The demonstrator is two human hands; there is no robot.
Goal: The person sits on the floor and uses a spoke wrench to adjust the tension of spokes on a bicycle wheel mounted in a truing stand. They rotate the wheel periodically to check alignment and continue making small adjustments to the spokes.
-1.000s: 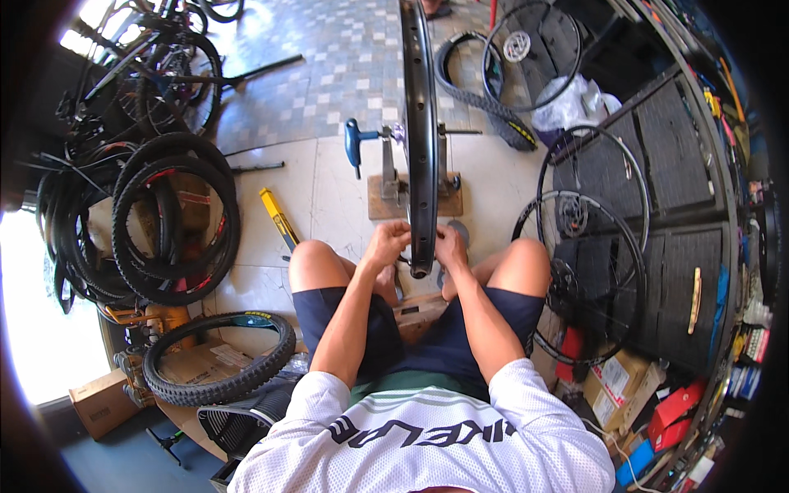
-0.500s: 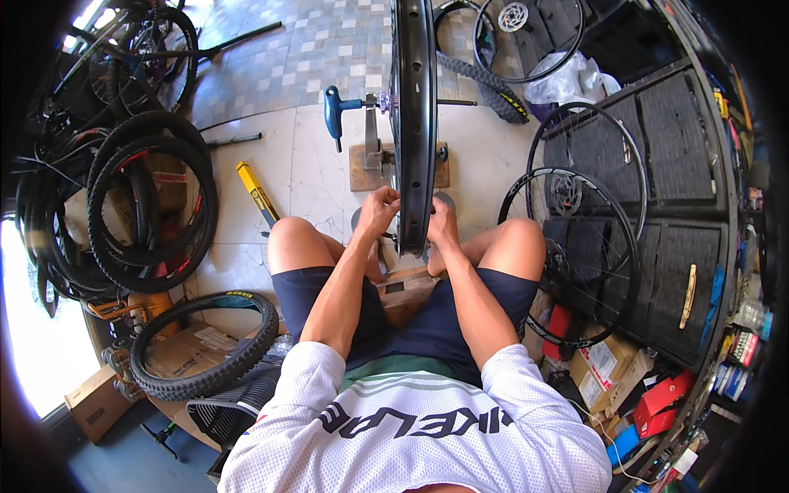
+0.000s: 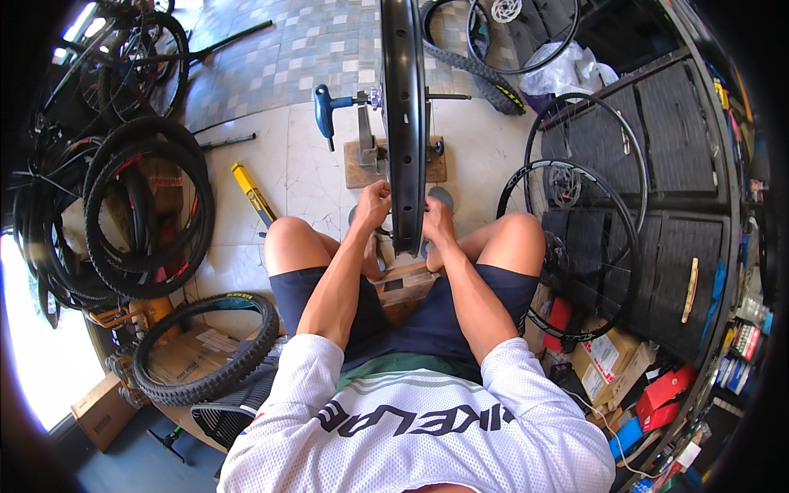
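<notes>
A black bicycle rim (image 3: 406, 140), seen edge-on, is held upright in a truing stand (image 3: 370, 140) on a wooden base (image 3: 359, 172). A blue T-handled tool (image 3: 323, 111) sticks out to the stand's left. My left hand (image 3: 375, 200) is closed beside the rim's left side, near its lower end, with fingertips pinched on something I cannot make out. My right hand (image 3: 437, 212) is at the right side of the rim, fingers curled against it; what they hold is hidden. My feet are behind the hands, on either side of the rim.
Stacked tires (image 3: 94, 218) and bicycles fill the left. A loose tire (image 3: 156, 378) lies on cardboard. A yellow tool (image 3: 251, 189) lies on the floor. Spoked wheels (image 3: 616, 205) lean on dark panels (image 3: 670, 304) at right, near boxes (image 3: 604, 366) and clutter. Another tire (image 3: 497, 86) lies behind.
The view has shifted, so the rim, stand and floor items appear higher and slightly further left. My hands stay at both sides of the rim with small finger movements.
</notes>
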